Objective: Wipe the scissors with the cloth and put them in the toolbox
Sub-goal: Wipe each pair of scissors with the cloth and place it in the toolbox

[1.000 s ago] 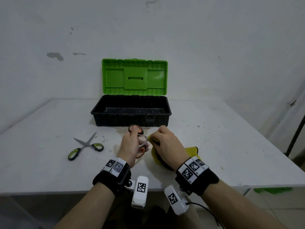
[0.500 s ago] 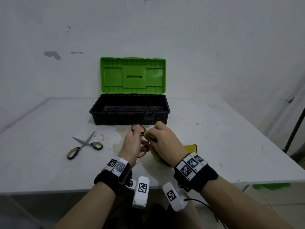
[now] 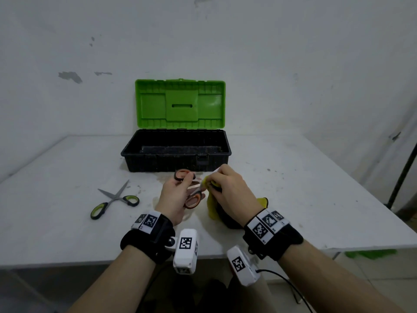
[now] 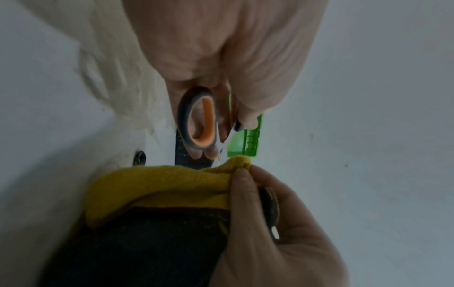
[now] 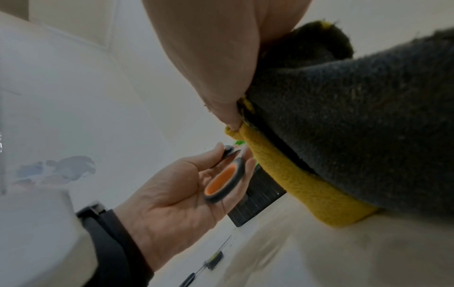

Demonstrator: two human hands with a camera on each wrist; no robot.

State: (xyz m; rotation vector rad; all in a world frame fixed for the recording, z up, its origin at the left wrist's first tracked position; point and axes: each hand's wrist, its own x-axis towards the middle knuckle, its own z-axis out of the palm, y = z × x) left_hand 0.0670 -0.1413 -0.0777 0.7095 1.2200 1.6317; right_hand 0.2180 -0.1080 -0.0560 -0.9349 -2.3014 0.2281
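Note:
My left hand (image 3: 180, 190) grips a pair of orange-handled scissors (image 3: 191, 199) by the handles, just in front of the open toolbox (image 3: 176, 163). My right hand (image 3: 225, 188) pinches a yellow and dark grey cloth (image 3: 212, 208) folded around the blades, which are hidden inside it. In the left wrist view an orange handle loop (image 4: 199, 120) shows below my fingers, with the cloth (image 4: 167, 184) pinched by the other hand. The right wrist view shows the scissors' handle (image 5: 223, 182) in my left palm and the cloth (image 5: 343, 136) hanging close to the lens.
A second pair of scissors with green handles (image 3: 115, 199) lies open on the white table (image 3: 56, 177) at the left. The toolbox's green lid (image 3: 180, 105) stands upright against the wall. A dark pole (image 3: 404, 170) stands past the table's right edge.
Both hands have shifted slightly toward the toolbox, and the right hand with the cloth has slid along the blades away from the handles.

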